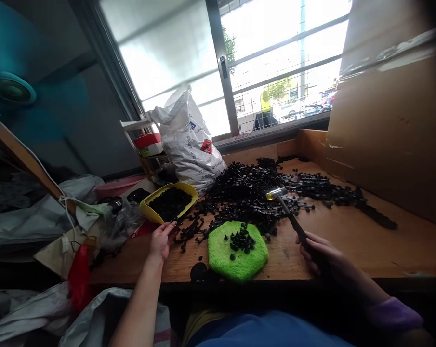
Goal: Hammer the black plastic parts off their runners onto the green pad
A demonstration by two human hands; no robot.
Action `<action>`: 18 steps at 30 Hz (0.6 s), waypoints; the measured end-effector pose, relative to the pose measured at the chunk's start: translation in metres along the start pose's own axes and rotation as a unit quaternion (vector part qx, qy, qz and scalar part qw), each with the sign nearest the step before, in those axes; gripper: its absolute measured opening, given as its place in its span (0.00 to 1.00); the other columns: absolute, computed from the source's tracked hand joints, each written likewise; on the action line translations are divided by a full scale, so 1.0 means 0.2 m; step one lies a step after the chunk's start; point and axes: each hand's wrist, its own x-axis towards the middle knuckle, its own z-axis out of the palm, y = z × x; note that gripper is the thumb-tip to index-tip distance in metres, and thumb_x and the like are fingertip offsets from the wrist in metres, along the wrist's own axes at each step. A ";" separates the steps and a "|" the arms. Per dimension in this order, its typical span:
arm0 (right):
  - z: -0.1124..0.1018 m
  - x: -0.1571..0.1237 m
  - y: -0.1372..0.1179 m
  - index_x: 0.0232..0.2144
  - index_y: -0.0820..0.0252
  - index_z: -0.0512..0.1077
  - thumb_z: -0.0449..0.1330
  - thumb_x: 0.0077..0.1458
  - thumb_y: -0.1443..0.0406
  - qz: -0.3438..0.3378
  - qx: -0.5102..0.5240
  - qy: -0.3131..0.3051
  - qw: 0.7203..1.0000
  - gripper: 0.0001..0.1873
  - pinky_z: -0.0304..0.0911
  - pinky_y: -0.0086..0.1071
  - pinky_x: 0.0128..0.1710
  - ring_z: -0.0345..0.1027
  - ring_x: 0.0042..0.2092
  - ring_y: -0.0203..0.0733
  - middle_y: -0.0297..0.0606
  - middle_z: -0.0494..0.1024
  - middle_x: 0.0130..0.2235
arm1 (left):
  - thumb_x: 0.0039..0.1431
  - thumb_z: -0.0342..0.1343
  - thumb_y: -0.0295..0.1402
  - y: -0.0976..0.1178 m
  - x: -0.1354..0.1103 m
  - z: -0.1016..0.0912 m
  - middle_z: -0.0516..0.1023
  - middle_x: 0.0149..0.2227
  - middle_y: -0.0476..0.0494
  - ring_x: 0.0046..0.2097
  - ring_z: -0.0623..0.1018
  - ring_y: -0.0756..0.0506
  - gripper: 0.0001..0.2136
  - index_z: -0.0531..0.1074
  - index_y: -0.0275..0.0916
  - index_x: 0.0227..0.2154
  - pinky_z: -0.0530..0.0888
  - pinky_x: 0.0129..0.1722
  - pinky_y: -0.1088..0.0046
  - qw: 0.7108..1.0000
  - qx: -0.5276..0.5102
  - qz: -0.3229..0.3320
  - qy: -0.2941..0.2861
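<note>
My right hand [317,250] grips the dark handle of a small hammer [292,219], its metal head with a yellowish face raised over the table. Beside the yellow tub [193,192], the fingers of my left hand [162,241] are pinched on a black piece [177,223], whose exact shape is hard to make out. Between the hands lies a bright green hexagonal pad [223,258], with several small black knobbed pieces [242,240] loose on top. Similar small black parts fill the tub.
A large heap of black parts [246,185] spreads over the wooden table [290,262]. Behind it stand a white printed sack [189,144] and, at the right, a tall cardboard sheet [387,125]. A fan [13,89] is at the left; a black disc [198,272] lies near the front edge.
</note>
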 end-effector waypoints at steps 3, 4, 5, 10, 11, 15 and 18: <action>0.00 -0.01 0.01 0.31 0.57 0.67 0.54 0.53 0.57 0.006 0.006 -0.013 1.000 0.09 0.46 0.27 0.13 0.55 0.16 0.32 0.31 0.63 0.20 | 0.46 0.60 0.31 0.00 -0.12 -0.17 0.77 0.34 0.46 0.35 0.77 0.47 0.07 0.70 0.38 0.30 0.75 0.34 0.71 0.999 0.001 0.012 0.030; -0.01 -0.01 0.01 0.31 0.56 0.66 0.54 0.53 0.57 0.010 0.007 -0.016 1.000 0.09 0.46 0.27 0.13 0.55 0.16 0.32 0.31 0.62 0.20 | 0.46 0.59 0.31 -0.01 -0.15 -0.23 0.77 0.34 0.47 0.35 0.77 0.48 0.07 0.70 0.38 0.29 0.75 0.34 0.72 0.999 0.008 0.012 0.046; -0.02 -0.01 0.02 0.31 0.56 0.66 0.54 0.53 0.57 0.014 0.008 -0.017 1.000 0.09 0.46 0.27 0.13 0.55 0.16 0.32 0.32 0.62 0.20 | 0.46 0.59 0.31 -0.02 -0.18 -0.29 0.77 0.32 0.47 0.34 0.78 0.48 0.06 0.69 0.38 0.28 0.75 0.34 0.72 0.998 0.018 0.008 0.064; -0.06 0.02 0.05 0.30 0.54 0.66 0.56 0.51 0.57 0.044 0.027 -0.009 0.999 0.08 0.47 0.29 0.12 0.54 0.15 0.34 0.34 0.62 0.20 | 0.41 0.62 0.27 -0.09 -0.24 -0.51 0.75 0.23 0.44 0.29 0.77 0.45 0.06 0.69 0.35 0.21 0.74 0.30 0.69 0.983 0.134 -0.043 0.117; -0.06 0.02 0.05 0.30 0.53 0.66 0.56 0.51 0.57 0.052 0.030 -0.008 0.998 0.08 0.48 0.29 0.12 0.54 0.15 0.34 0.34 0.63 0.20 | 0.39 0.63 0.28 -0.10 -0.24 -0.53 0.75 0.22 0.43 0.29 0.77 0.43 0.06 0.70 0.35 0.20 0.74 0.29 0.68 0.978 0.164 -0.050 0.117; -0.03 0.01 0.03 0.31 0.54 0.67 0.56 0.51 0.57 0.053 0.022 -0.003 0.998 0.09 0.48 0.28 0.13 0.55 0.16 0.33 0.33 0.62 0.20 | 0.31 0.66 0.34 -0.08 -0.20 -0.57 0.76 0.30 0.41 0.42 0.74 0.35 0.11 0.72 0.38 0.20 0.70 0.39 0.63 0.936 0.329 0.010 0.126; -0.01 0.00 0.01 0.33 0.56 0.66 0.56 0.51 0.57 0.051 0.003 0.002 0.999 0.10 0.48 0.27 0.14 0.54 0.16 0.32 0.30 0.62 0.20 | 0.36 0.61 0.38 -0.07 -0.11 -0.57 0.75 0.40 0.37 0.49 0.69 0.33 0.14 0.74 0.39 0.29 0.64 0.48 0.60 0.830 0.537 0.138 0.061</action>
